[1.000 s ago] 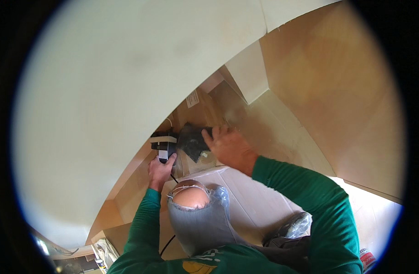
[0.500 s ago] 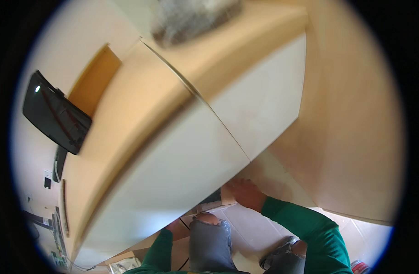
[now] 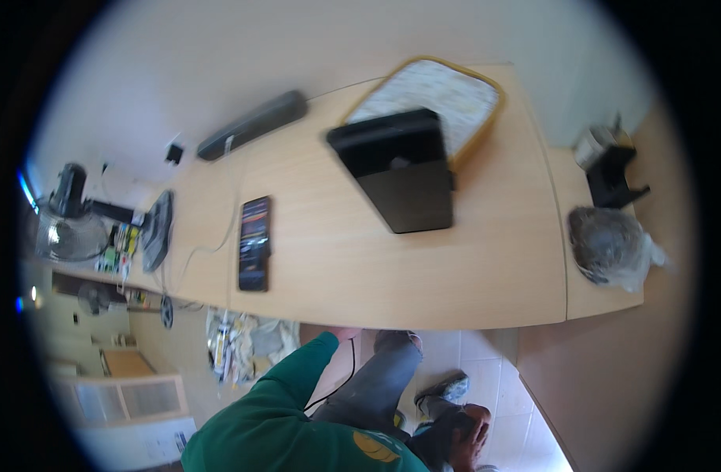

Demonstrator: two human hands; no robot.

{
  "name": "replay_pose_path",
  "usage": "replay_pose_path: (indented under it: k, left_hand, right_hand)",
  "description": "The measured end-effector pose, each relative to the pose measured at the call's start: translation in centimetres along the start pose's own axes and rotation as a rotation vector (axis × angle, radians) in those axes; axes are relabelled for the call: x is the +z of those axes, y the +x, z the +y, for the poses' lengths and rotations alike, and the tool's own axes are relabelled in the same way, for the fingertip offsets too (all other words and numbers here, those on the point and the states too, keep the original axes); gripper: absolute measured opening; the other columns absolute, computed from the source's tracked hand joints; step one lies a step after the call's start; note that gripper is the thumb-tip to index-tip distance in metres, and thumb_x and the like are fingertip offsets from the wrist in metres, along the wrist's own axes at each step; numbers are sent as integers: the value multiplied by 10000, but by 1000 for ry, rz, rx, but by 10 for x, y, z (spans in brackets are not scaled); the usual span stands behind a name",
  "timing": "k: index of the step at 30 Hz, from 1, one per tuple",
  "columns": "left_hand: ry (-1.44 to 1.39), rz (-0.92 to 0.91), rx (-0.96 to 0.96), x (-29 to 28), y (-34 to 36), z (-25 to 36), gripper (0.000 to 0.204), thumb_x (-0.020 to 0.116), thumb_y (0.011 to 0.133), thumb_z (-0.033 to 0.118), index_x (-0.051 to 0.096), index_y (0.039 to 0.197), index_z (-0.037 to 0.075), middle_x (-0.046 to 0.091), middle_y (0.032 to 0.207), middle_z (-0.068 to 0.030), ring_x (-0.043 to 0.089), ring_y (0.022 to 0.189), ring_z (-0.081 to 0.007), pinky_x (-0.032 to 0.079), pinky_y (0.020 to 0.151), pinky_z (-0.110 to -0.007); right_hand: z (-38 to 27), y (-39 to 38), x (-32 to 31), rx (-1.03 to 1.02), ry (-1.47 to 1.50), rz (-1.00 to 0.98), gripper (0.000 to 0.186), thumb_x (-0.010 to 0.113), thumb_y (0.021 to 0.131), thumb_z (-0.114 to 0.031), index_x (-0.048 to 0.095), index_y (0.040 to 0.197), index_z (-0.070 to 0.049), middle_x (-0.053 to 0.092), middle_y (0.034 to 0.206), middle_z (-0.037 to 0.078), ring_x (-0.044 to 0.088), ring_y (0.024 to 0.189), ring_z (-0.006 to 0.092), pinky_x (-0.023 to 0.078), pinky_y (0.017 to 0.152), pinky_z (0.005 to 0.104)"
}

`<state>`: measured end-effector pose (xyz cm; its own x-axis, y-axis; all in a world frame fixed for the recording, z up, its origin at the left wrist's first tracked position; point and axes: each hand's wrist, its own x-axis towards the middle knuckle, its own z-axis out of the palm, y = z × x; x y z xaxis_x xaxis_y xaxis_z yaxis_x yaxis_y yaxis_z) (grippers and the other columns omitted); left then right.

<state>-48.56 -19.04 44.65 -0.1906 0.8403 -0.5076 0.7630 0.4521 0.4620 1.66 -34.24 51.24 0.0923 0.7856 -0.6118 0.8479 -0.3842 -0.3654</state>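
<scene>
My left arm, in a green sleeve, reaches forward to the front edge of the wooden desk (image 3: 392,291). Only part of my left hand (image 3: 345,333) shows there; its fingers are hidden beneath the desktop. A thin black cable (image 3: 346,377) hangs down just below that hand. Lower right, my right hand (image 3: 470,436) appears beside my right leg in grey jeans, low over the floor. It is dark and blurred, so I cannot make out its fingers or anything in them. Nearest above the left hand on the desk lies a black smartphone (image 3: 254,244) with its screen lit.
A dark tablet-like screen (image 3: 408,181) stands before a yellow-rimmed tray (image 3: 486,118). Behind lies a long dark bar (image 3: 254,126). At right are a plastic-wrapped bowl (image 3: 608,244) and black stand (image 3: 612,177). A fan (image 3: 69,228) and cluttered container (image 3: 250,342) are at left.
The view has risen and turned from the white desk front to the desktop. My right hand has left the spot under the desk front and is now lower, near my right leg.
</scene>
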Motion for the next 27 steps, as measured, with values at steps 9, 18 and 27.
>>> replay_pose_path:
  k: [9, 18, 27]
  left_hand:
    - [-209, 46, -319, -103, -217, 135, 762, 730, 764, 638, 683, 1081, -53, 718, 928, -241, 697, 877, -399, 537, 821, -466]
    - [-311, 158, -583, -116, -393, 123, 759, 707, 750, 681, 693, 1040, -21, 711, 956, -245, 690, 916, -401, 530, 832, -476]
    - [-574, 376, -1309, 9, -599, 88, 769, 670, 741, 747, 737, 915, 1, 737, 893, -212, 717, 874, -369, 543, 792, -449]
  right_hand:
    - [-28, -44, -118, -75, -249, -742, 915, 509, 956, -590, 155, 1585, -28, 459, 1422, 368, 497, 1287, 510, 416, 1077, 501]
    - [-133, -55, -185, -238, -293, -934, 760, 441, 1015, -559, 353, 1526, -3, 501, 1457, 268, 485, 1360, 386, 389, 1115, 408]
    - [-194, -14, -155, 52, -718, -1216, 694, 402, 1007, -605, 342, 1551, -178, 555, 1399, 141, 586, 1214, 292, 502, 904, 605]
